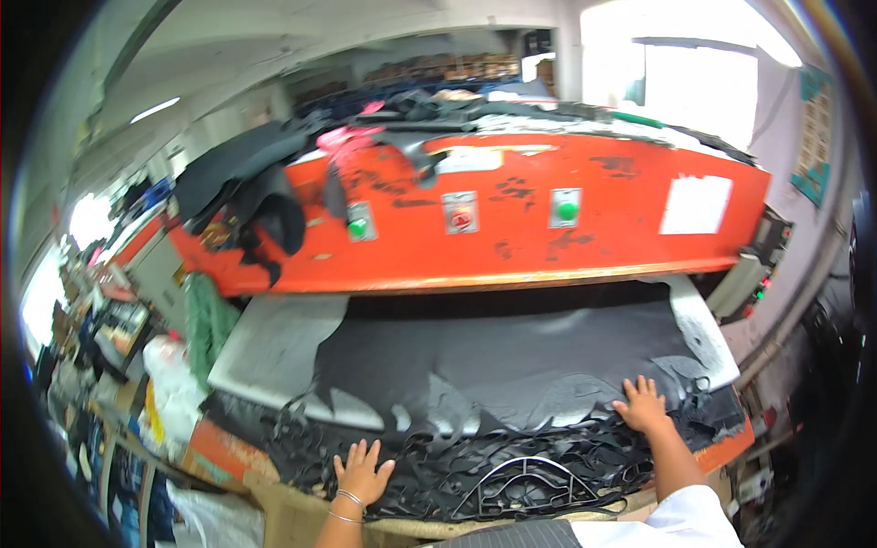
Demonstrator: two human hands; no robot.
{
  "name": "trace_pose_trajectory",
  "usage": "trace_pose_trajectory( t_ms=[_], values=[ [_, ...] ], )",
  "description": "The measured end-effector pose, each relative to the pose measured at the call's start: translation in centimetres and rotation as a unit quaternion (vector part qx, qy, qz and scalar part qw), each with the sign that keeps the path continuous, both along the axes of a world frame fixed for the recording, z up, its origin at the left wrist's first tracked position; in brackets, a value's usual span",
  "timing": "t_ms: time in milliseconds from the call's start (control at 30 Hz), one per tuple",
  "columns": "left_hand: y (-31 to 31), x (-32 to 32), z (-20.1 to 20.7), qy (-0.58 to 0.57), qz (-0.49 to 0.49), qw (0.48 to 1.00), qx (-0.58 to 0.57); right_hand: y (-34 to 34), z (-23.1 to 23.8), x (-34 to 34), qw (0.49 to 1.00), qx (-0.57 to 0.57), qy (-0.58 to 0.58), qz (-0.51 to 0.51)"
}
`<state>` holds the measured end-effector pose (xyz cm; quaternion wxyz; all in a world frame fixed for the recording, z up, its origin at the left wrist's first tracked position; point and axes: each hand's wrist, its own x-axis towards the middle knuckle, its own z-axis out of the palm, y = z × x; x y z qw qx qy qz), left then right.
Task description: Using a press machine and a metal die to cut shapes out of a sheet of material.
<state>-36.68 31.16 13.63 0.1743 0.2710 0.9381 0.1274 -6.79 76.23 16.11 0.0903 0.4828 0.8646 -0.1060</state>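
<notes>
A black leather-like sheet [493,347] lies across the white board [265,338] under the orange press. Its near edge is ragged, with curved pieces cut out of it. My right hand [642,406] rests at that near edge on the right, fingers spread. To the left, my left hand [362,473] is open over the heap of thin black offcuts [420,466], with bracelets at the wrist. Between my hands, nearer to me, a curved metal cutting die [530,484] sits on the offcuts. Neither hand grips anything that I can see.
The orange press head [512,219] spans the far side, with green and red push buttons on its front. Black material is piled on top and hangs at its left. White plastic bags [174,393] stand at the left, and a control box [758,265] is at the right.
</notes>
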Motion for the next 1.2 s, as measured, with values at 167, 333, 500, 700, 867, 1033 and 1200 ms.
trace_pose_trajectory(
  t_ms=[167,333,500,700,867,1033,1200],
  values=[
    [-4.2,8.1,-0.6,0.123,0.095,0.962,0.224,2.0,1.4,-1.0,0.998,-0.011,0.015,0.066],
    [-6.6,16.0,-3.0,0.152,0.114,0.937,0.294,0.0,3.8,-4.2,0.972,0.026,0.130,0.191],
    [-14.8,22.9,-21.2,-0.232,-0.044,0.855,0.462,-7.7,3.1,-7.6,0.887,-0.081,0.204,0.406],
    [-12.5,25.9,-9.4,-0.309,0.174,0.872,0.337,-13.8,0.9,-6.2,0.813,-0.144,0.194,0.531],
    [-12.8,21.7,-4.6,-0.246,0.265,0.850,0.383,-15.9,-0.6,-8.6,0.791,-0.009,0.207,0.576],
    [-13.8,8.5,1.5,-0.092,0.230,0.877,0.412,-17.0,-0.6,-12.6,0.793,0.001,0.160,0.587],
    [-13.1,-8.5,4.1,-0.023,0.110,0.883,0.455,-19.6,-0.4,-16.4,0.791,-0.006,-0.020,0.612]
  ],
)
